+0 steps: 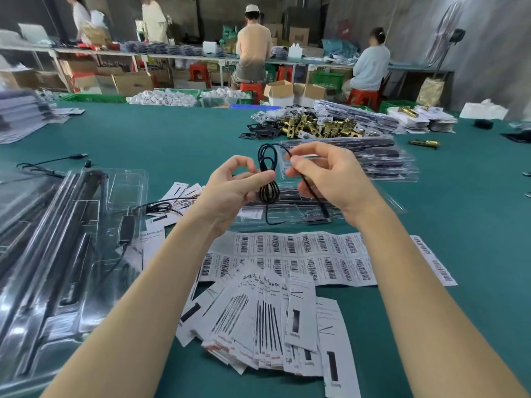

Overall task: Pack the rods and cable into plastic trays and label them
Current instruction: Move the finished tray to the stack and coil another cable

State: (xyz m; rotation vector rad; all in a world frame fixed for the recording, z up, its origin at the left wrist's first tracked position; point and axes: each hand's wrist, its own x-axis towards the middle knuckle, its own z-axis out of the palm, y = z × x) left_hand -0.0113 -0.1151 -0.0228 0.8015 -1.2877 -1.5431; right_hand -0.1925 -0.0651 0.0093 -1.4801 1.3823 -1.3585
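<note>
We find the left hand (230, 188) pinching the coiled black cable (268, 179) above the clear tray (290, 216). The right hand (330, 179) grips its loose end just beside the coil; the tail hangs onto the tray.

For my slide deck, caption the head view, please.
Left hand and right hand coil a black cable above a plastic tray.

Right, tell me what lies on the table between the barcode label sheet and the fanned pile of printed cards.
Nothing lies between them: in the head view, the fanned printed cards overlap the near edge of the barcode label sheet, leaving no gap.
</note>
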